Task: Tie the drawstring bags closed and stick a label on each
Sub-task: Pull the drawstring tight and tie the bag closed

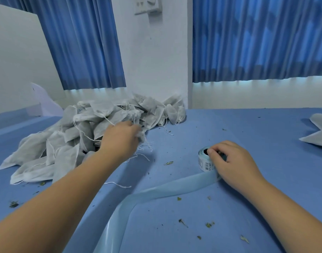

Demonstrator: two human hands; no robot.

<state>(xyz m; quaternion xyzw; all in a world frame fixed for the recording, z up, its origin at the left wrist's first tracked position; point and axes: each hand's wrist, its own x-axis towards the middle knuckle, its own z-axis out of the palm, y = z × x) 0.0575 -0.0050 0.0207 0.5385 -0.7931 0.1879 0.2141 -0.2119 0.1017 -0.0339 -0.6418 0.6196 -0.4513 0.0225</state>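
Left grip (122, 137) curled around a bag (141, 133) at the near edge of the pile of drawstring bags (74, 136) heaped at the desk's (248, 128) far left, we hold the label roll (204, 159) on the desk with our right grip (233, 161), fingers wrapped over it. A pale blue backing strip (156, 190) trails from the roll toward us, and more bags (319, 136) lie at the right edge.

left hand (120, 137) outstretched, right hand (233, 161) curled

Bare left hand (120, 137), bare right hand (233, 161), forearms (65, 189) (both) uncovered
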